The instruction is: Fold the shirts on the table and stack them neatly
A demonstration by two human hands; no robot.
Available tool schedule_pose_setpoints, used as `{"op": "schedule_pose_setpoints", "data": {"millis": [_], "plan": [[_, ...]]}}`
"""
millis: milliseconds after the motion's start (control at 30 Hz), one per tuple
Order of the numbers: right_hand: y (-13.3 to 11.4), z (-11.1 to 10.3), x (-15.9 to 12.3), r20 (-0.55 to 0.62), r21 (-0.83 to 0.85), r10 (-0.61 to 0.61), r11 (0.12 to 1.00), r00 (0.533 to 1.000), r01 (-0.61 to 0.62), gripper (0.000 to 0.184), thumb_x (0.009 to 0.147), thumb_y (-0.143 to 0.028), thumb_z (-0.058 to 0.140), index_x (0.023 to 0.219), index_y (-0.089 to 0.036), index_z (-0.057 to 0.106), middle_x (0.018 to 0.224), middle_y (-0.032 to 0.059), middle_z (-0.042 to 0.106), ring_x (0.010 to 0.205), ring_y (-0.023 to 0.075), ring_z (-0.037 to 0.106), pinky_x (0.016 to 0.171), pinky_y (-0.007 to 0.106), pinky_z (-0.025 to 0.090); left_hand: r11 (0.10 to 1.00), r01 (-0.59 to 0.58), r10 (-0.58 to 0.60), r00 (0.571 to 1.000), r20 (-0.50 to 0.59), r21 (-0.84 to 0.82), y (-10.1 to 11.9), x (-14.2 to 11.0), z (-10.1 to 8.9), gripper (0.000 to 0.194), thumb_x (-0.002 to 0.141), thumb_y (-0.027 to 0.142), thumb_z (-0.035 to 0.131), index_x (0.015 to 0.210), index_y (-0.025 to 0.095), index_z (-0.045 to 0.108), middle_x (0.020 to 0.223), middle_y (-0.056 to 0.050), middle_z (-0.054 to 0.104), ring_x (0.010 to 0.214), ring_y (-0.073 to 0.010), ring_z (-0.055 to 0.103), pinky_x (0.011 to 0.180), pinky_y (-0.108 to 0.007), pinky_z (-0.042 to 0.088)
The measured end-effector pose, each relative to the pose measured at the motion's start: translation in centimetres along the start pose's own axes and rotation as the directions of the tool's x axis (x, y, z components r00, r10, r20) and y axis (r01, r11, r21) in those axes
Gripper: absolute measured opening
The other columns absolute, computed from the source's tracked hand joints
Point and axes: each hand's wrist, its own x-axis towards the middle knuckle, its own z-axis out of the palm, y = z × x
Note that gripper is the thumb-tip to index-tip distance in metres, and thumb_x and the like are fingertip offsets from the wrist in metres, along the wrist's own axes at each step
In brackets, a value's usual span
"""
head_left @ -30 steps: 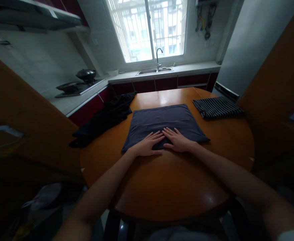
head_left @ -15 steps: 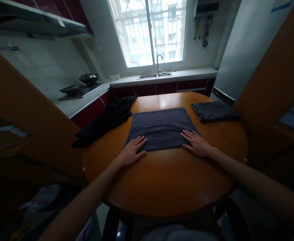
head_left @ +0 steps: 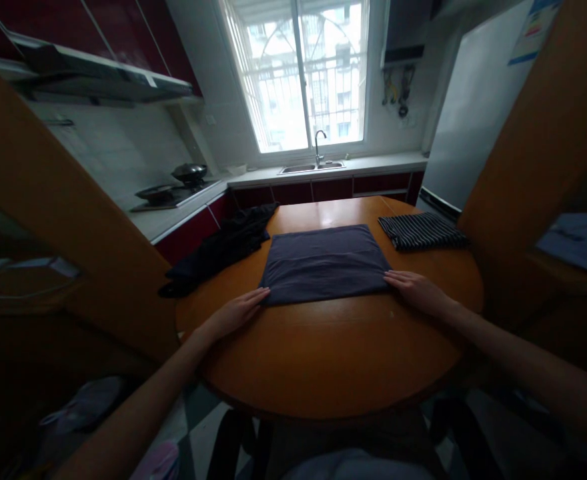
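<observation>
A folded dark grey-blue garment (head_left: 326, 263) lies flat on the wooden table (head_left: 333, 367), its near edge nearly straight. My left hand (head_left: 238, 312) is at its near left corner, fingers pressed together on the fabric. At the right side, just above the near right corner, my right hand (head_left: 416, 290) has its fingertips closed on the edge. The thumbs are mostly hidden, so the exact grip is hard to make out. Between the hands the fabric lies smooth with faint creases.
Black crumpled clothing (head_left: 218, 247) hangs over the table's left edge. A folded black-and-white striped garment (head_left: 423, 231) lies at the back right. Wooden partitions flank the table on both sides. Beyond stand a counter with a sink (head_left: 311, 168) and a stove with pans (head_left: 189, 173).
Both hands have slid outward from lying spread on the garment to its near corners, and their fingers have come together. The garment's near side looks straighter. The view has tilted up slightly.
</observation>
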Motion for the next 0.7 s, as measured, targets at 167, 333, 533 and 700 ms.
{"op": "schedule_pose_setpoints", "data": {"millis": [167,333,533,700], "plan": [[-0.6,-0.2,0.0,-0.033,-0.087,0.036,0.995,0.999,-0.038,0.046,0.088,0.001,0.048,0.123,-0.016,0.073,0.125,0.0112,0.072,0.115,0.0231,0.07,0.102,0.038,0.056,0.999,-0.011,0.011,1.0,0.002,0.037,-0.1,0.6,-0.2,0.054,0.096,0.018,0.037,0.146,0.025,0.055,0.146,-0.003,0.059,0.128,-0.0205,0.062,0.112,-0.036,0.048],[-1.9,-1.4,-0.4,-0.056,-0.084,0.04,0.995,0.998,-0.044,0.043,0.089,-0.001,0.049,0.119,-0.018,0.075,0.12,0.0101,0.074,0.112,0.0249,0.071,0.098,0.041,0.059,0.998,-0.004,0.01,0.995,-0.099,0.061,1.1,0.2,0.0,0.045,0.099,0.024,0.038,0.134,0.022,0.066,0.135,-0.005,0.067,0.12,-0.0214,0.067,0.107,-0.038,0.052],[-4.5,-3.5,-5.6,0.021,0.057,0.019,0.998,1.0,-0.02,0.047,0.092,-0.004,0.048,0.127,-0.026,0.071,0.126,0.0046,0.073,0.118,0.0223,0.068,0.104,0.042,0.055,1.0,-0.029,0.03,0.995,-0.09,0.007,4.8,-5.3,-0.3,0.042,0.102,0.025,0.041,0.136,0.026,0.065,0.138,-0.004,0.065,0.126,-0.0213,0.064,0.109,-0.038,0.051],[-5.1,-5.4,-6.9,0.148,0.177,-0.01,0.984,0.989,-0.017,0.037,0.094,-0.014,0.051,0.12,-0.027,0.074,0.127,0.0042,0.072,0.119,0.024,0.068,0.104,0.041,0.055,0.975,0.017,0.002,0.997,0.083,-0.222,5.9,-7.3,-2.8,0.045,0.098,0.038,0.056,0.142,0.031,0.059,0.148,-0.003,0.057,0.138,-0.0257,0.053,0.113,-0.043,0.046]]}}
